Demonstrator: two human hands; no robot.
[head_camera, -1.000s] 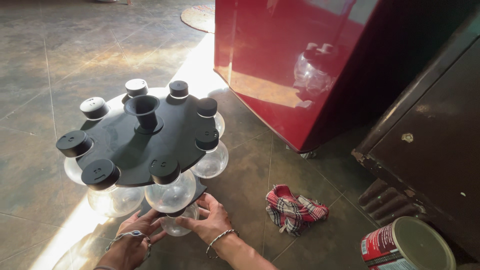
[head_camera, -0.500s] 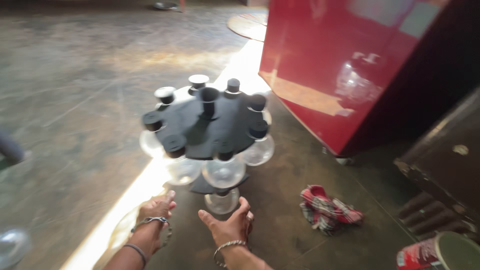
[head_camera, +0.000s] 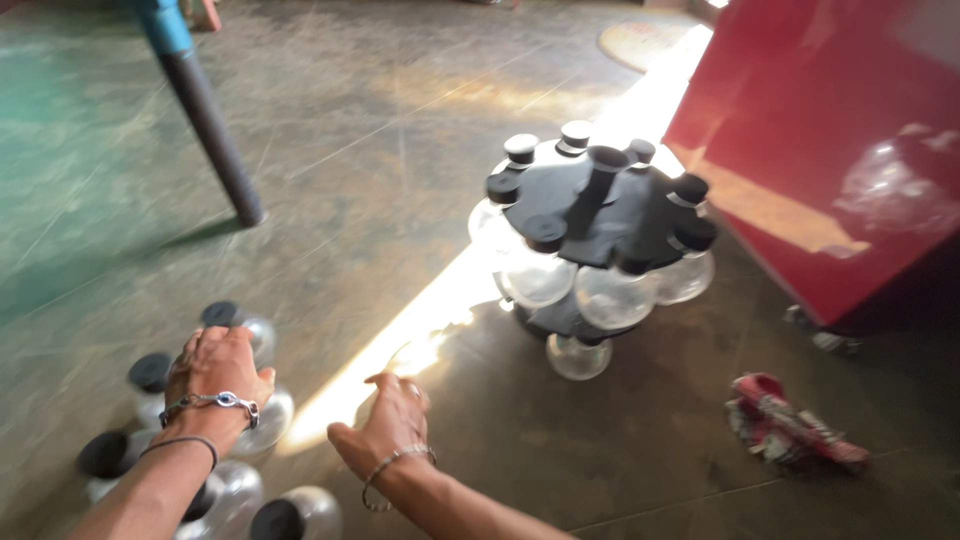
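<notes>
1. Head view blurred the left hand (head_camera: 222, 372), lying over clear black-capped jars (head_camera: 160, 470) at the floor's near left edge; whether it gripped one could not be told.
2. Right hand (head_camera: 392, 420) hovered beside them, fingers apart, empty.
3. Both hands had left the jar rack (head_camera: 590, 240), now well apart.
4. Open floor (head_camera: 400, 150) lay between rack and blue pole (head_camera: 205, 115).

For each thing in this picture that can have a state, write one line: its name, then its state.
Jar rack: upright, jars hanging round its rim.
Loose jars: on floor, black lids on.
Left hand: resting on loose jars.
Right hand: open, holding nothing.
Checked cloth: crumpled on floor.
</notes>
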